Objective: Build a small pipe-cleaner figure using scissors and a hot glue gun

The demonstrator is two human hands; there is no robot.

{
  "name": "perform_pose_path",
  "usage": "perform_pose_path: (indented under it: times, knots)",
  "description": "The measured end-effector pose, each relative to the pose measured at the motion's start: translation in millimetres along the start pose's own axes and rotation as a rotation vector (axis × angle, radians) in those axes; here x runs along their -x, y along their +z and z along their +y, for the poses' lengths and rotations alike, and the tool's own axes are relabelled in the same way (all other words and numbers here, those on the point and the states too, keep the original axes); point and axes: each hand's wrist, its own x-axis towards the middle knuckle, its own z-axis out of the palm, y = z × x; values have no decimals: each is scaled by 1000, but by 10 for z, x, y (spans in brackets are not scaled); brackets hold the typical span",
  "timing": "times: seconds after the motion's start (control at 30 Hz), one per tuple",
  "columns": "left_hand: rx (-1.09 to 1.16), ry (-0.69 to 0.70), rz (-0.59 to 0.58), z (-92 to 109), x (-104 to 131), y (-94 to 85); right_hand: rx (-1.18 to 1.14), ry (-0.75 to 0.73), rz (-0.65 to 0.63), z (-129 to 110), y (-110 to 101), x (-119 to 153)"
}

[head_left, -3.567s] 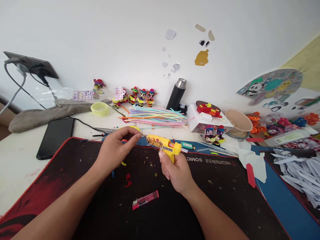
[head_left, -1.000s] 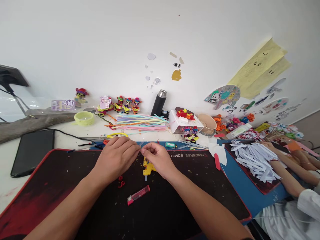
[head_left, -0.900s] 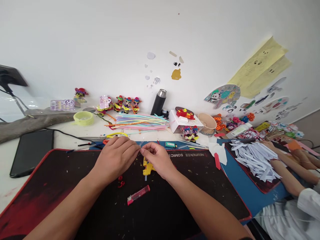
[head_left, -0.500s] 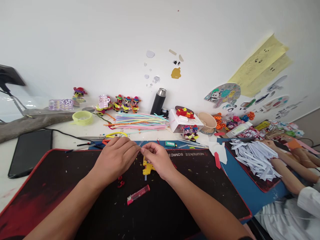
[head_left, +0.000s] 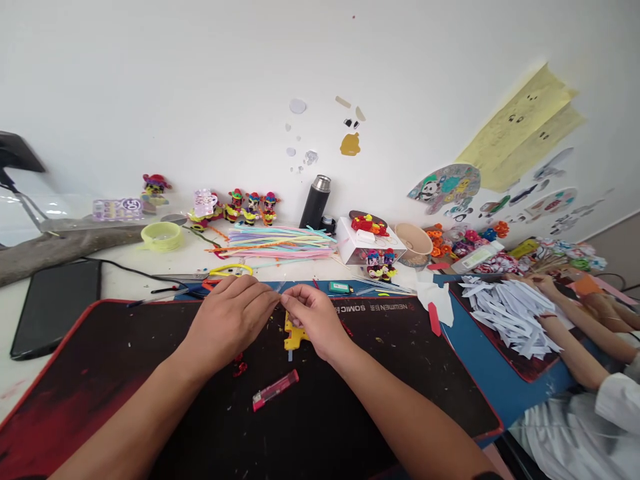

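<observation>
My left hand (head_left: 233,313) and my right hand (head_left: 313,317) meet over the back part of the black desk mat (head_left: 340,427). Both have their fingertips pinched together, almost touching. A small clear sliver (head_left: 280,287) shows at the fingertips; what it is I cannot make out. Partly covered by my right hand lies a yellow glue gun (head_left: 295,337), a pale glue stick end jutting from it toward me. A pink see-through lighter (head_left: 275,390) rests on the mat nearer to me. Small red bits (head_left: 240,366) lie beside my left wrist.
Behind the mat are scissors (head_left: 230,270), pastel pipe cleaners (head_left: 280,241), a black flask (head_left: 315,203), a white box (head_left: 370,248) and small figures (head_left: 253,209). A phone-like black slab (head_left: 56,307) lies left. At right, another person's arms (head_left: 575,347) are beside a paper-strip pile (head_left: 510,317).
The view has shifted very slightly. My hands keep the same pinch in nearly the same place, and the glue gun and lighter lie as before.
</observation>
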Motion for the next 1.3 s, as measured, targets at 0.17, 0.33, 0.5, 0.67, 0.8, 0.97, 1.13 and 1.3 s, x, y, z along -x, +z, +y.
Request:
perform_pose_path:
  times: [0.17, 0.33, 0.5, 0.67, 0.8, 0.97, 1.13, 1.3]
  knots:
    - [90, -74, 24, 7, 16, 54, -45, -5, -11, -31, 19, 23]
    - [135, -92, 21, 17, 25, 78, -54, 8, -26, -27, 2, 38]
    - [145, -86, 21, 26, 25, 78, -52, 23, -4, -14, 2, 36]
    - [157, -79, 43, 32, 7, 57, -37, 25, 4, -16, 11, 38]
    - [168, -131, 105, -2, -12, -27, -19, 39, -7, -15, 12, 60]
    - [304, -390, 94, -115, -38, -184, 83, 43, -55, -12, -32, 120]
    - [439, -529, -227, -257, 162, -266, 176, 18, -107, -1, -108, 180]
    - [467, -552, -465, -229, 560, -339, 213, 50, -157, 51, -93, 252]
